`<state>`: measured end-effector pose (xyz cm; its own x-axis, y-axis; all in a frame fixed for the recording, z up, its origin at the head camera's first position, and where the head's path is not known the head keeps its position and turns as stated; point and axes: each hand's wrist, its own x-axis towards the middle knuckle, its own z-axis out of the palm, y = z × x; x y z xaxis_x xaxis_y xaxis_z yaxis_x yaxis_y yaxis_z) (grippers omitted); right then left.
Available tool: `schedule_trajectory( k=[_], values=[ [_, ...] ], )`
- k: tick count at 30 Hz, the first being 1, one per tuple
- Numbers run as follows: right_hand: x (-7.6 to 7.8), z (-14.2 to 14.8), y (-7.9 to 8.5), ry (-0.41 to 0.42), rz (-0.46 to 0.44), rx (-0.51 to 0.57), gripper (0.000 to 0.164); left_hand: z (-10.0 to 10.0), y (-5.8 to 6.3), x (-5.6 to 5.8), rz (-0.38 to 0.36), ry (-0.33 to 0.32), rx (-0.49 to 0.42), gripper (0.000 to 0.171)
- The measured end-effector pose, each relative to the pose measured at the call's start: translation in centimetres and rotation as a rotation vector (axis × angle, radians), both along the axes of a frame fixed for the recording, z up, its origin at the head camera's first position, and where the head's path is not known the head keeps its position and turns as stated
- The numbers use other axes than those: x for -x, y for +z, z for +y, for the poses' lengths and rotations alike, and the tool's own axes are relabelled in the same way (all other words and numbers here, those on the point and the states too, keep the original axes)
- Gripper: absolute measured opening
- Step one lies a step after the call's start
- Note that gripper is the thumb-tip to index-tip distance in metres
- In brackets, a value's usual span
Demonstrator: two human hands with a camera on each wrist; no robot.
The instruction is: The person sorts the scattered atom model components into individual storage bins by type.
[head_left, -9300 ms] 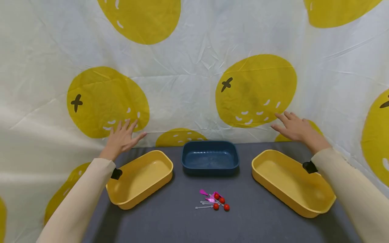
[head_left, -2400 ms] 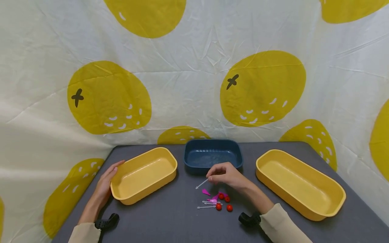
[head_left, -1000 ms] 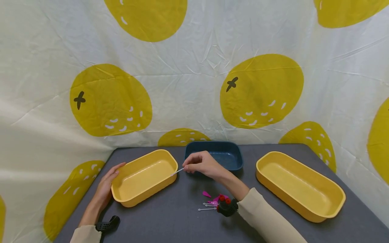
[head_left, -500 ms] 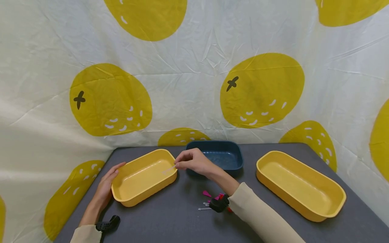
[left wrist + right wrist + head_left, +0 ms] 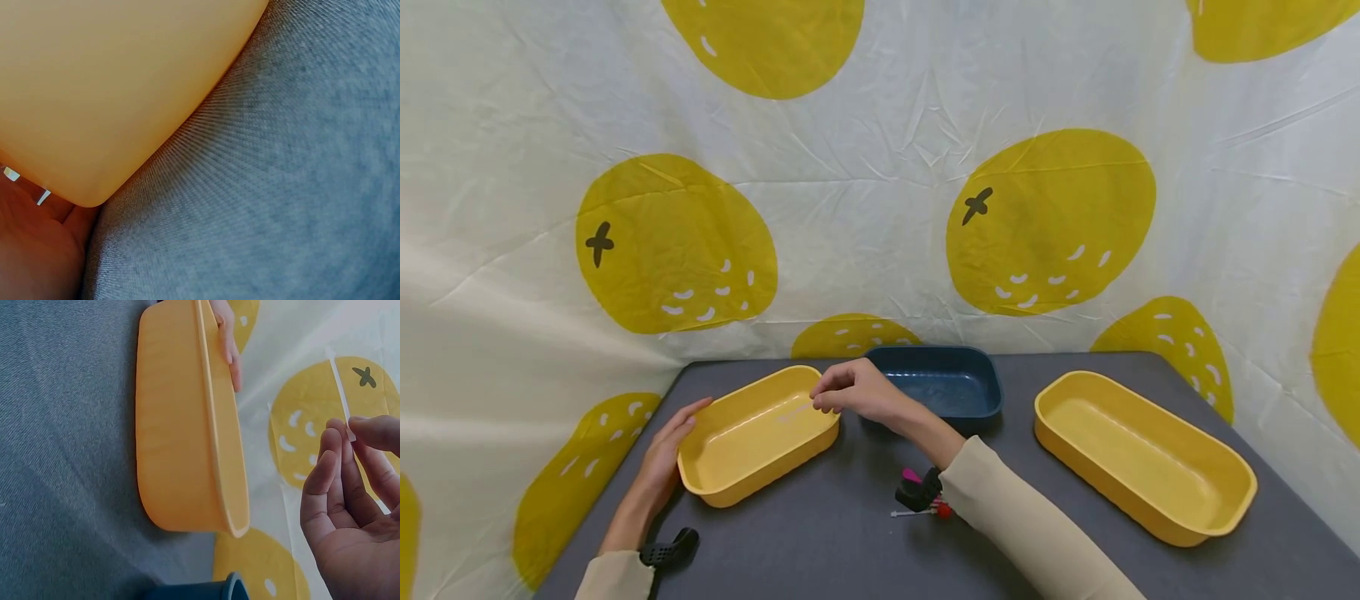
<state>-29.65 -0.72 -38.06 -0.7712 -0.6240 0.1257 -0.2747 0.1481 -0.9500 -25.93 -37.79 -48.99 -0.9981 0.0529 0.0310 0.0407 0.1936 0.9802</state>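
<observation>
My right hand is over the right end of the left yellow tray. Thumb and fingertips pinch one end of a thin pale plastic stick with a small notched tip, which points away from the hand over the tray's inside. My left hand rests against the outer left side of that tray, fingers fairly straight along its wall. On the cloth below the right forearm lie small pieces: a pink piece, a red ball and a grey stick. The forearm and wrist camera hide the others.
A dark blue tray stands at the back middle, partly behind the right hand. Another yellow tray sits at an angle on the right. Behind the grey table hangs a white cloth with yellow fruit shapes.
The right hand picked a stick from the pile and carried it left and back, past the blue tray, to above the left yellow tray. The left hand came down onto that tray's side and stayed.
</observation>
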Motion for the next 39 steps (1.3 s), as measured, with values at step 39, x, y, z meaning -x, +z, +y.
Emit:
schedule_trajectory(
  k=[39],
  values=[
    [1.7, -6.2, -1.7, -0.004, -0.048, -0.071, 0.015, 0.1, 0.0, 0.0, -0.001, -0.001, 0.018, 0.056]
  ],
)
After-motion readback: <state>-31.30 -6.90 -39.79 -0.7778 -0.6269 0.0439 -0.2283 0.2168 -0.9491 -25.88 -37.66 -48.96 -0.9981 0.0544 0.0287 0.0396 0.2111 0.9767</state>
